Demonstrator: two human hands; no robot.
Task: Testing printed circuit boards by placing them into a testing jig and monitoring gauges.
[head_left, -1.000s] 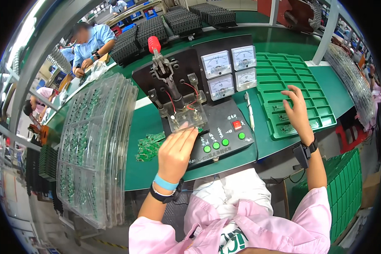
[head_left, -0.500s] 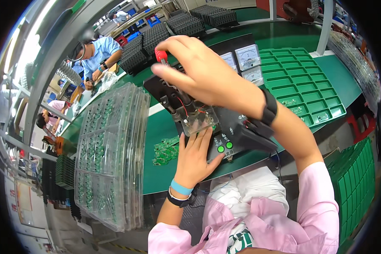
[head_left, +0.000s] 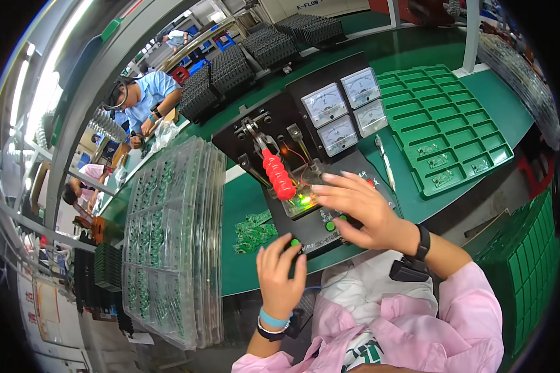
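In front of me stands a black test fixture (head_left: 246, 133) with a toggle clamp, whose red handle (head_left: 279, 175) points down toward me. Beneath the handle, a yellow-green light glows on a clear block (head_left: 292, 209). My left hand (head_left: 281, 276) is at the fixture's front edge, its slightly bent fingers apart and holding nothing; a fingertip is at or just over a green button (head_left: 295, 243). My right hand (head_left: 364, 210) hovers over the fixture's right side, open and empty, beside another green button (head_left: 330, 226). Several analog panel meters (head_left: 325, 105) stand behind it.
Loose green circuit boards (head_left: 255, 234) lie left of the fixture. Farther left rises a stack of clear trays (head_left: 213, 248) holding boards. At right are a white pen-like tool (head_left: 386, 163) and a green compartment tray (head_left: 457, 127). A co-worker (head_left: 152, 93) works at far left.
The red handle has swung down toward me and a light now glows. My right hand has left the handle and come down right; my left hand has drawn back from the clear block.
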